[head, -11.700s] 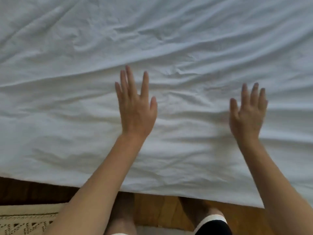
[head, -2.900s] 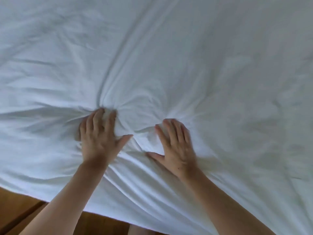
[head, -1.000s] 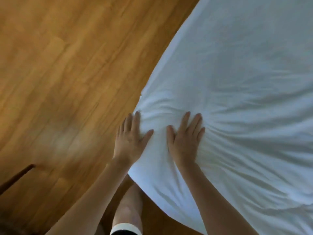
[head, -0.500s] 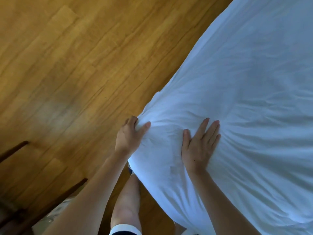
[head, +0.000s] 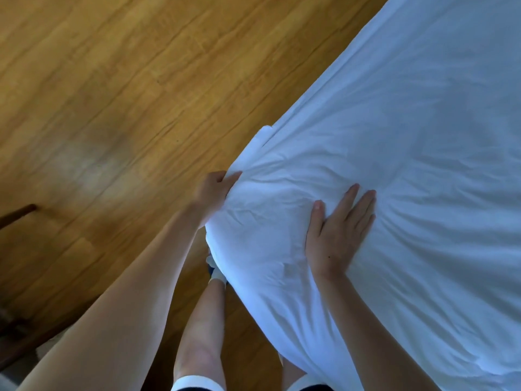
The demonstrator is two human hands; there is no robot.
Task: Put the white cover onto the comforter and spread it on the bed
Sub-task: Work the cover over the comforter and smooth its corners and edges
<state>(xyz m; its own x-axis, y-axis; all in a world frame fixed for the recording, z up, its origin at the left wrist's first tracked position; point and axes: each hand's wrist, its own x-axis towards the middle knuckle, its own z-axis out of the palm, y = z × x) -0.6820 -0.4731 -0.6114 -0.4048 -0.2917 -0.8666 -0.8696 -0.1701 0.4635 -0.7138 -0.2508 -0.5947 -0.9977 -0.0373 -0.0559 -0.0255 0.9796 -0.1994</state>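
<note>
The white covered comforter [head: 408, 165] fills the right half of the view and lies over the bed, its corner hanging toward me. My left hand [head: 214, 193] grips the folded edge at that corner, fingers curled round the cloth. My right hand [head: 338, 232] lies flat on top of the comforter just right of the corner, fingers straight and spread, pressing the fabric. Creases fan out from the corner between the two hands. The bed itself is hidden under the cloth.
Wooden floor [head: 127, 94] takes up the left half. Dark wooden furniture legs [head: 17, 215] stand at the left edge. My leg in a white sock [head: 203, 320] stands on the floor below the corner.
My left hand has curled tighter round the corner edge and moved slightly left. My right hand has slid right over the top, still flat. The view has come closer.
</note>
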